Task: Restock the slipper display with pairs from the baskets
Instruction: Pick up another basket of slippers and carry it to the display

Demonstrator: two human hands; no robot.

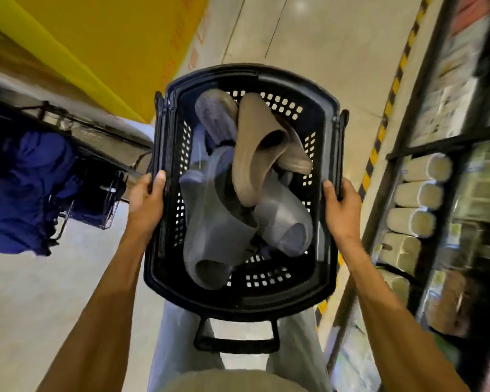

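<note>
Slippers are lying in a loose heap inside the black basket, a brown slipper riding on top of several grey slippers that are crossing one another at odd angles. The basket is being carried at about waist height above the floor, not resting on any surface.

The heap is sitting between the two hands and touching neither. The left hand is gripping the left rim and the right hand is gripping the right rim, each with its thumb hooking over the edge while the fingers are wrapping round the outside, mostly hidden.

The likeliest trouble, as I am judging it, is the basket tipping as it is being moved: nothing is pinning the brown slipper, so a tilt could be sending it over the rim. The pairs are also lying mixed, so mismatching is a risk. The handle is hanging free below the near end and could be catching on the shelving close on the right.
</note>
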